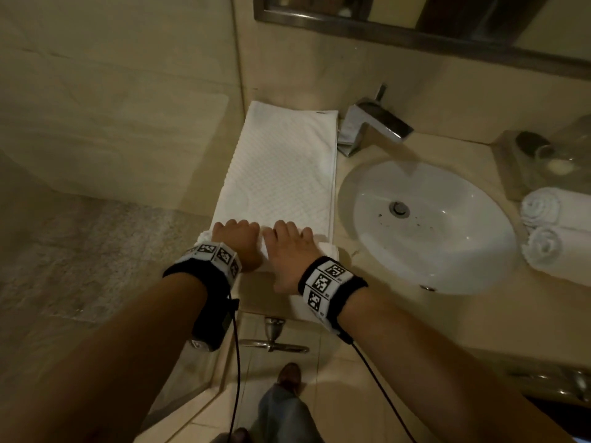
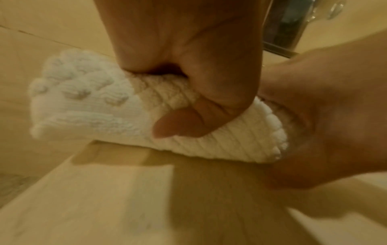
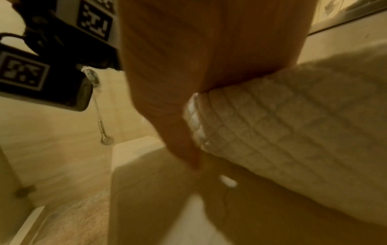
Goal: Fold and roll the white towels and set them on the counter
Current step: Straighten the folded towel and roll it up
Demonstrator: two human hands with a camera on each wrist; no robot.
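Note:
A white waffle-textured towel (image 1: 281,174) lies folded lengthwise on the counter (image 1: 367,314) left of the sink, its near end wound into a roll (image 2: 220,140). My left hand (image 1: 236,241) sits on the roll's left part, fingers curled over it and thumb tucked under, as the left wrist view shows. Beside it my right hand (image 1: 291,251) covers the right part of the roll (image 3: 282,132), fingers bent over its far side. Two finished rolled towels (image 1: 556,231) lie on the counter at the far right.
A white oval sink (image 1: 428,225) and a chrome tap (image 1: 374,126) stand right of the towel. A glass tray with a soap dish (image 1: 543,158) is at the back right. A tiled wall (image 1: 128,91) closes the left side; a mirror frame (image 1: 415,33) hangs behind.

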